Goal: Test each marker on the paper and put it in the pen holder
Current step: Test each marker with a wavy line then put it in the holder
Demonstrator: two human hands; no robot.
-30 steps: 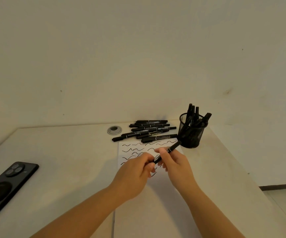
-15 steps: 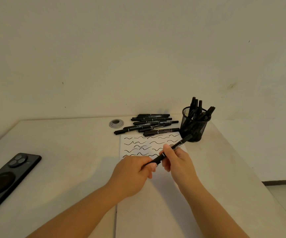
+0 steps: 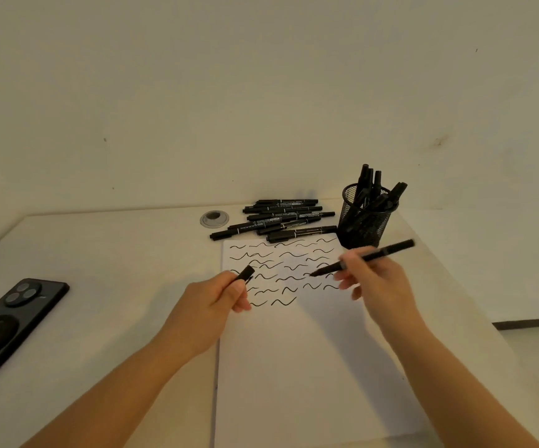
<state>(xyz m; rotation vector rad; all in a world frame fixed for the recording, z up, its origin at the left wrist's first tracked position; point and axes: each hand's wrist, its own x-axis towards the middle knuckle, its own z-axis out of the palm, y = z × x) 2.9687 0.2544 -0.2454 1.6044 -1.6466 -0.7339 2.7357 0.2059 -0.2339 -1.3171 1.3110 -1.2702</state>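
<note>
My right hand [image 3: 379, 287] grips an uncapped black marker [image 3: 387, 252], its tip hovering just above the squiggles on the white paper [image 3: 310, 350]. My left hand [image 3: 211, 303] pinches the marker's black cap [image 3: 246, 273] over the paper's left edge. A black mesh pen holder [image 3: 363, 227] with several markers in it stands at the paper's far right corner. A pile of several black markers [image 3: 277, 219] lies just beyond the paper's top edge.
A black phone [image 3: 6, 321] lies at the table's left. A round grey cable grommet [image 3: 214, 218] sits left of the marker pile. The wall rises right behind the table, and the table's right edge drops off past the holder.
Both hands held the capped marker together; now the cap is off in my left hand, and my right hand has swung the marker out to the right, tip toward the paper.
</note>
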